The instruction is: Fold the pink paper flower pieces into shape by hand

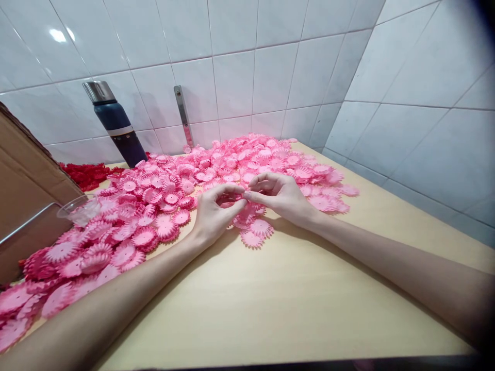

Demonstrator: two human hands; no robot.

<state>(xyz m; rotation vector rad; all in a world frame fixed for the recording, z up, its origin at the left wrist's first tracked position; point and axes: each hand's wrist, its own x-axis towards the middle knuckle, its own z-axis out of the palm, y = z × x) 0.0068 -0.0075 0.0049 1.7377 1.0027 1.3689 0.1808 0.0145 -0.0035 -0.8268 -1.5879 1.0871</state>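
Observation:
My left hand [216,208] and my right hand [281,197] meet at the fingertips above the table. Both are closed in a pinch, thumb against fingers. Whatever lies between the fingertips is small and mostly hidden; a bit of pink shows there. Just below them sit a few pink scalloped flower-shaped discs [252,238], with toothed edges and a tiny hole in the middle. A large heap of similar pink discs [154,190] spreads behind the hands and along the left side, paler on some faces and deeper pink on others.
A dark blue bottle [119,129] with a steel cap stands by the tiled wall [235,77]. Red pieces [87,175] lie behind a clear plastic cup [79,208]. A cardboard box [31,175] borders the left. A metal strip [181,111] leans on the wall above the wooden table [278,304].

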